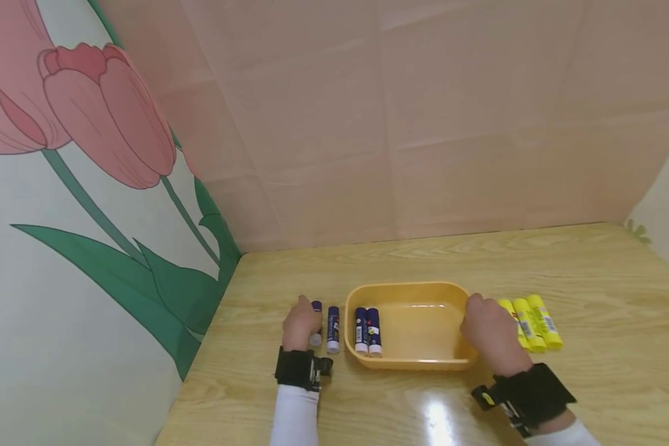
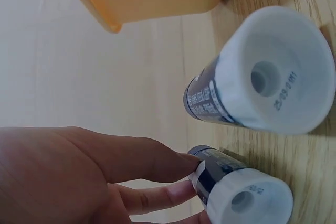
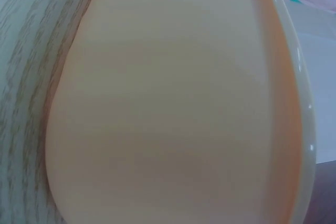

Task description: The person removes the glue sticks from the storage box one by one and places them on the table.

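Note:
My left hand [image 1: 302, 323] pinches a dark blue glue stick [image 2: 218, 169] with a white end, lying on the table at the far left. Between it and the yellow tray [image 1: 424, 363] lies another blue glue stick [image 1: 333, 328], untouched. Two blue glue sticks [image 1: 367, 331] lie side by side inside the tray at its left end. At the tray's right end, my right hand [image 1: 493, 331] grips the rim with curled fingers. The tray's outer wall [image 3: 168, 103] fills most of the right wrist view, where the fingers are mostly hidden.
Several yellow glue sticks [image 1: 535, 325] lie in a row to the right of the right hand, which partly covers them. A wood-grain table [image 1: 619, 266] bears everything. Behind it stands a pinkish covered wall [image 1: 424, 124], with a tulip-printed wall [image 1: 111, 118] at left.

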Demonstrator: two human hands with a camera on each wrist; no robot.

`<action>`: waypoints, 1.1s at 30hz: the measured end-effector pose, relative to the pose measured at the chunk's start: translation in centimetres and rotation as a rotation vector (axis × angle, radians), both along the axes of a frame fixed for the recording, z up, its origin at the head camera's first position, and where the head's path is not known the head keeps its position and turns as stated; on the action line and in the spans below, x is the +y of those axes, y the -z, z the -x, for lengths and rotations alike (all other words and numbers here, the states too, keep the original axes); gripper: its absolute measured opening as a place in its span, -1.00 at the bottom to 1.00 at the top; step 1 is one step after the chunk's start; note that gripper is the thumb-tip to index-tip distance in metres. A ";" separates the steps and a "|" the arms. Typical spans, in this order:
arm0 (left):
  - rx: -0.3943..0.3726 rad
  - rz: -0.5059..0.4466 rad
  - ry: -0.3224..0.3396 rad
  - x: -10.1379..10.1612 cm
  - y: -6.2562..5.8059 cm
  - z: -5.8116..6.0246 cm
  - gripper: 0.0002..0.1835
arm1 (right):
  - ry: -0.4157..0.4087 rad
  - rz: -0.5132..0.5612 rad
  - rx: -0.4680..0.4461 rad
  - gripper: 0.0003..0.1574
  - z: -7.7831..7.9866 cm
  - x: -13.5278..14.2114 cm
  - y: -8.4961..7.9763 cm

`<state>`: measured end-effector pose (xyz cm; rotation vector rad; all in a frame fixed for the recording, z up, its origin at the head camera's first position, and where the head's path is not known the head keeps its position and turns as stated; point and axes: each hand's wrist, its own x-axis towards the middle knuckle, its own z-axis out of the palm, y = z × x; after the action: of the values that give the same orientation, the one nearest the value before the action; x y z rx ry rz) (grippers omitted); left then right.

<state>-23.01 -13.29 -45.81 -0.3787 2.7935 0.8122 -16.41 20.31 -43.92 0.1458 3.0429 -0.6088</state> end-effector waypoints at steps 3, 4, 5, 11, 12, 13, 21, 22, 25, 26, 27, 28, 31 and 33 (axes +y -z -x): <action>0.002 -0.009 0.006 0.0 0.0 -0.1 -0.27 | 0.001 0.001 -0.003 -0.85 0.0 0.0 0.1; 0.001 -0.014 0.006 0.0 -0.1 -0.2 -0.27 | 0.001 0.002 -0.002 -0.85 0.0 -0.1 0.1; -0.002 -0.016 0.007 0.1 -0.2 -0.3 -0.27 | 0.000 0.002 0.002 -0.85 0.0 -0.1 0.1; -0.015 -0.018 0.026 0.2 -0.5 -0.6 -0.25 | -0.006 0.010 0.018 -0.86 0.0 -0.1 0.2; -0.018 -0.019 0.030 0.2 -0.5 -0.6 -0.26 | -0.007 0.010 0.020 -0.86 0.0 -0.1 0.2; -0.020 -0.016 0.034 0.2 -0.5 -0.6 -0.26 | -0.008 0.010 0.021 -0.86 0.0 -0.1 0.2; -0.028 -0.001 0.054 0.2 -0.6 -0.7 -0.29 | -0.006 0.016 -0.005 -0.85 0.0 -0.2 0.0; -0.025 0.002 0.058 0.2 -0.6 -0.7 -0.29 | -0.006 0.016 -0.007 -0.85 0.1 -0.2 0.0; -0.023 -0.006 0.066 0.1 -0.6 -0.7 -0.28 | -0.006 0.016 -0.011 -0.84 0.0 -0.2 0.0; -0.024 -0.012 0.065 0.1 -0.6 -0.8 -0.27 | -0.006 0.015 -0.012 -0.85 0.0 -0.2 0.0; -0.025 -0.017 0.064 0.1 -0.6 -0.8 -0.26 | -0.007 0.014 -0.013 -0.84 0.0 -0.2 0.0; -0.028 -0.020 0.063 0.1 -0.6 -0.8 -0.25 | -0.006 0.015 -0.013 -0.84 0.0 -0.3 -0.1; -0.037 -0.034 0.053 0.2 -0.7 -0.8 -0.25 | -0.003 0.015 -0.017 -0.84 0.0 -0.3 -0.2; -0.040 -0.035 0.046 0.2 -0.7 -0.8 -0.25 | -0.002 0.014 -0.017 -0.84 0.0 -0.3 -0.2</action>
<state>-22.21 -13.12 -45.08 -0.3199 2.7371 0.8323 -16.40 20.02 -43.69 0.1472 3.0213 -0.6260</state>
